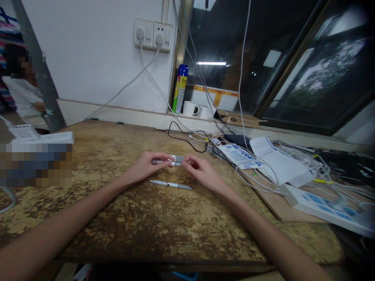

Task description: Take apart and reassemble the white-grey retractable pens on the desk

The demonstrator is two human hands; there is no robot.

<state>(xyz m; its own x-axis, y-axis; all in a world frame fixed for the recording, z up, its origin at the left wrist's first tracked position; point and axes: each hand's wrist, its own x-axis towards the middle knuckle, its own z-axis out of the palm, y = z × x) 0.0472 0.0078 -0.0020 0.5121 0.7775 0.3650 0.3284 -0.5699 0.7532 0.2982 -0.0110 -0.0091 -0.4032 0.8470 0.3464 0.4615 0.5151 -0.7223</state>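
Observation:
Two or more grey-and-white pens (176, 160) lie side by side between my hands, just above or on the worn wooden table (140, 230). My left hand (150, 163) pinches them at their left end, thumb in front and fingers behind. At the right end my right hand (199, 169) has its curled fingers and thumb closed on the pens' tips. Nearer to me, one more pen (171, 184), white with a grey grip, rests flat on the table, apart from both hands. My fingers hide the ends of the held pens.
To the right are papers (281, 162), tangled cables and a white power strip (325, 208) on a brown board (272, 205). A spray can (180, 89) and white mug (190, 108) stand on the sill. Another power strip (55, 137) lies left; a person (25, 93) is beyond it.

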